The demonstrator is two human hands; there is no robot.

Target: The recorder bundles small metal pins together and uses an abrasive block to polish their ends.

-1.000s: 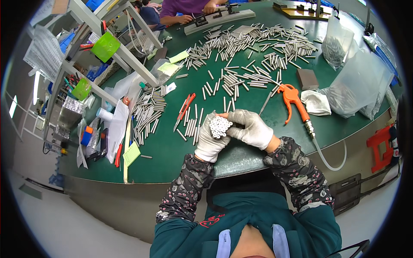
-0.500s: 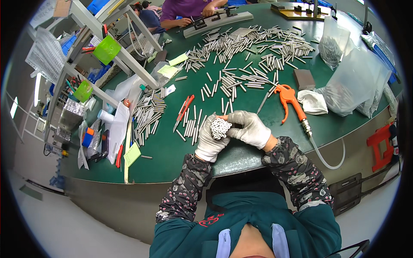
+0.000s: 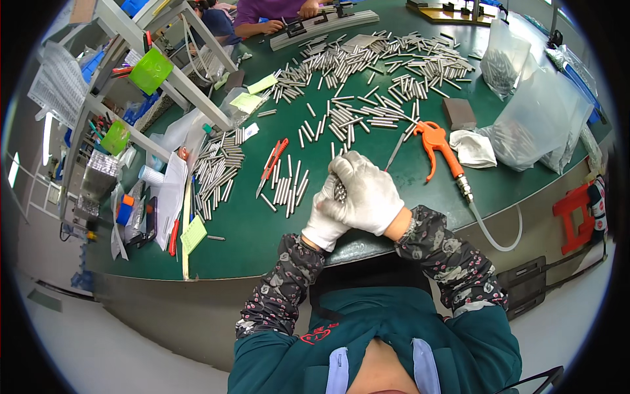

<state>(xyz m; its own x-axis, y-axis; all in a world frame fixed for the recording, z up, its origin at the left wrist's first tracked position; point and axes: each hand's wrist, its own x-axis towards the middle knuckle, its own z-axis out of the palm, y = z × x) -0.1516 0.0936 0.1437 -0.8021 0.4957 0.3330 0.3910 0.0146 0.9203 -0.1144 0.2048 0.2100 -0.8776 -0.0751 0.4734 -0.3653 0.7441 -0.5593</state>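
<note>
At the left we see a rack (image 3: pixel 209 105) with green bins (image 3: pixel 151 70) on its frame, then blue tape (image 3: pixel 125 210), a white cup (image 3: pixel 151 175) and papers (image 3: pixel 172 197). Beside the papers, on the green table (image 3: pixel 256 259), lie a yellow note (image 3: pixel 193 234) and a heap of metal rods (image 3: pixel 216 164); right of these a red knife (image 3: pixel 272 167), blade out, sits near a loose row of rods (image 3: pixel 285 192). Near the table's front edge, our left hand (image 3: pixel 325 217) is clenched round a bundle (image 3: pixel 340 192) of rods, and our right hand (image 3: pixel 374 197) curls over it from the right. Only a sliver of the bundle shows between the white gloves, and we cannot make out every fingertip. Beyond the hands spreads a wide pile of rods (image 3: pixel 354 64). Farther right we find an orange air gun (image 3: pixel 446 154) with a pale hose (image 3: pixel 493 238), a brown block (image 3: pixel 459 113), a white cloth (image 3: pixel 474 150) just below it, and clear bags (image 3: pixel 538 125) with metal pieces inside.
</note>
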